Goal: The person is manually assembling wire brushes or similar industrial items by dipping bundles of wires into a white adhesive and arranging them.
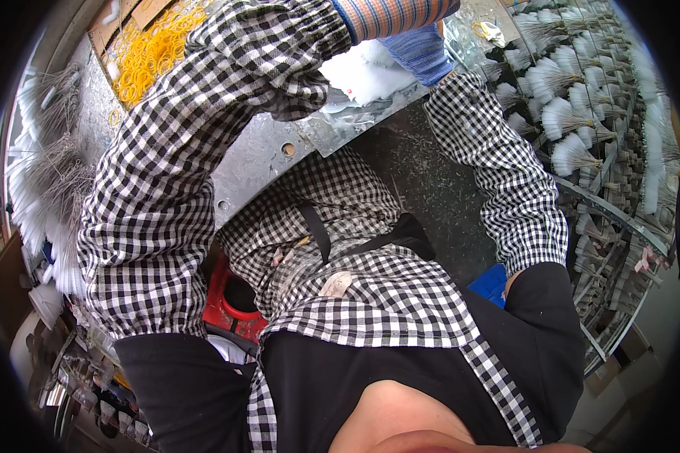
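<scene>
At the top edge, my left hand reaches rightward in a knitted glove with orange, pink and blue stripes. Just below it is my right hand, in a blue knitted glove and partly covered by the left. The fingers of both hands are out of sight, so whether they hold anything cannot be made out. Beneath the wrists, a bright white mass lies on the metal worktable; its material is unclear. Black-and-white checked sleeves cover both forearms.
A heap of yellow rubber bands lies at the far left. Racks of white-tufted wire brushes line the right side. More white tufts on thin wires stand at the left. A red plastic stool shows beside my lap.
</scene>
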Available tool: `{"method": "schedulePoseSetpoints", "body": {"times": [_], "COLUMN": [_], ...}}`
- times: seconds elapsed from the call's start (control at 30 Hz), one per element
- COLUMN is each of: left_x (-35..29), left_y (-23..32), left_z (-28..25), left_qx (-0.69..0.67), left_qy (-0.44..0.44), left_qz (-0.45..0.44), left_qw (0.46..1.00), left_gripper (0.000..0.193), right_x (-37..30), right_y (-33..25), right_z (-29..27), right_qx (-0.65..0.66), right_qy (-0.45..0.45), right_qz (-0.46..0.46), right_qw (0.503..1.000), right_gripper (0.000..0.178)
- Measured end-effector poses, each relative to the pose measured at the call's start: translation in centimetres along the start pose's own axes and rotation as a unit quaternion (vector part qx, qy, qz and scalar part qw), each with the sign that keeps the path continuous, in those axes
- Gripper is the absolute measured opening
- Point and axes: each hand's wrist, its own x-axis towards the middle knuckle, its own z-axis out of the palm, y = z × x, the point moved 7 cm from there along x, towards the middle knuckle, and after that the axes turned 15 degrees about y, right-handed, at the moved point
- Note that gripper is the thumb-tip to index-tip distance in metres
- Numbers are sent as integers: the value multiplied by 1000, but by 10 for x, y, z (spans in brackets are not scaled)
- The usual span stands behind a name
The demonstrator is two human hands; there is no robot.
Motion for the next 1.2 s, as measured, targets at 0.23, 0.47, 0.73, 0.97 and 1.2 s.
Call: {"method": "schedulePoseSetpoints", "body": {"times": [0.23, 0.47, 0.73, 0.97, 1.2], "left_x": [5, -8, 5, -9, -74], "left_y": [1, -23, -7, 5, -2], "left_z": [-7, 2, -17, -59, -32], "left_qx": [7, -261, -94, -157, -169], "left_qy": [40, -71, 27, 345, 170], "left_qz": [15, -277, -72, -11, -286], "left_qw": [999, 922, 993, 926, 928], "left_gripper": [14, 12, 9, 46, 47], "right_x": [-1, 0, 3, 17, -40], "right_y": [3, 5, 5, -18, -110], "right_z": [2, 3, -4, 6, 33], "right_qx": [54, 81, 10, -58, 90], "right_qy": [-67, -119, -101, -160, -208], "right_qz": [-56, -105, -115, -39, -73], "right_qw": [995, 984, 988, 985, 971], "right_gripper": [67, 75, 75, 77, 80]}}
